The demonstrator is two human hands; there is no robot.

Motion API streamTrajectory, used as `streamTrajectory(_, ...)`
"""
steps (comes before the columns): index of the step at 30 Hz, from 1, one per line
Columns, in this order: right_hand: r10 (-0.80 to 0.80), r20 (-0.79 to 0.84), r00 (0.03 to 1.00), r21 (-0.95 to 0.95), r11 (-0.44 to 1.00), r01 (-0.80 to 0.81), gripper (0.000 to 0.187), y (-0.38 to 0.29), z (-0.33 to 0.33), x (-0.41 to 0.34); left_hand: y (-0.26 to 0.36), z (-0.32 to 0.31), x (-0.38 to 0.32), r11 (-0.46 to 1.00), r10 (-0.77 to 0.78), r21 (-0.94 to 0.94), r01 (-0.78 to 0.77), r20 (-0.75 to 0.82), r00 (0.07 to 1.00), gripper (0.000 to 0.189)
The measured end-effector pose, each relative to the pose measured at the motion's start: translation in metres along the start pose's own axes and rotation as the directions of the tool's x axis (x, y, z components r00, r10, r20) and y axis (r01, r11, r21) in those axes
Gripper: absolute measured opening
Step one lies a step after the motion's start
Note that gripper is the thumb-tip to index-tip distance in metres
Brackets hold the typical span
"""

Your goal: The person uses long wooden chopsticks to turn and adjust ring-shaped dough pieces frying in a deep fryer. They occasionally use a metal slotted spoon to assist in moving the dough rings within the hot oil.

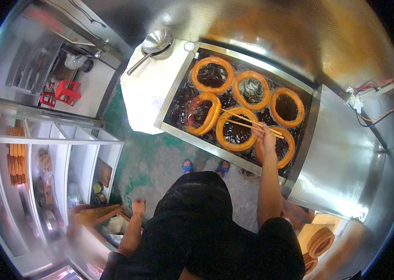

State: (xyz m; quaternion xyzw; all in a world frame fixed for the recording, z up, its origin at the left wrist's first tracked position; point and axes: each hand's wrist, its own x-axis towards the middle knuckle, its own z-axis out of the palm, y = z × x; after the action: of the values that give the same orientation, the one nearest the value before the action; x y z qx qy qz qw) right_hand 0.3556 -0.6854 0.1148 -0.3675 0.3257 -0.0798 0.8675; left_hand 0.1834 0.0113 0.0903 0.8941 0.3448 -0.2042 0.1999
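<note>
My right hand [266, 137] grips a pair of long wooden chopsticks [239, 117] over a fryer [197, 141] of dark oil. Their tips meet the right side of a golden dough ring [213, 115], which looks tilted, with its left part blurred by steam or glare. Several other fried dough rings float around it, among them one below the chopsticks [220, 134] and one at the back left [197, 81]. Another ring [290, 150] is partly hidden by my right hand and forearm. My left hand [138, 207] hangs low at my side, fingers curled, holding nothing.
Left of the fryer, a perforated skimmer [157, 41] rests over a bowl on a white-covered table [144, 101]. A dial thermometer [189, 46] sits at the fryer's corner. Stainless counter [340, 150] and wires [356, 101] lie right. Shelves [60, 141] hold stacked rings; more rings [320, 243] lie lower right.
</note>
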Motion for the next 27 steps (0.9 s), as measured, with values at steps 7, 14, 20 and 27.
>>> streamTrajectory(7,-0.145,-0.074,0.987,-0.277,0.953,0.119,0.035,0.009,0.027,-0.024,0.024,-0.003,0.021,0.995,0.092,-0.047,-0.092,0.000,0.996,0.040)
streamTrajectory(14,-0.295,-0.121,0.948,-0.502,0.842,0.199,0.035,0.005,0.087,-0.058,0.032,0.005,0.059,0.984,0.146,-0.101,-0.144,0.011,0.989,0.035)
streamTrajectory(20,-0.467,-0.037,0.884,-0.612,0.710,0.350,0.032,0.008,0.147,-0.060,0.017,0.017,0.104,0.962,0.227,-0.177,-0.206,0.103,0.969,0.037)
streamTrajectory(27,-0.424,0.081,0.902,-0.769,0.549,0.327,0.034,0.029,0.194,-0.055,0.002,0.010,0.132,0.965,0.259,-0.015,-0.260,0.178,0.950,0.036)
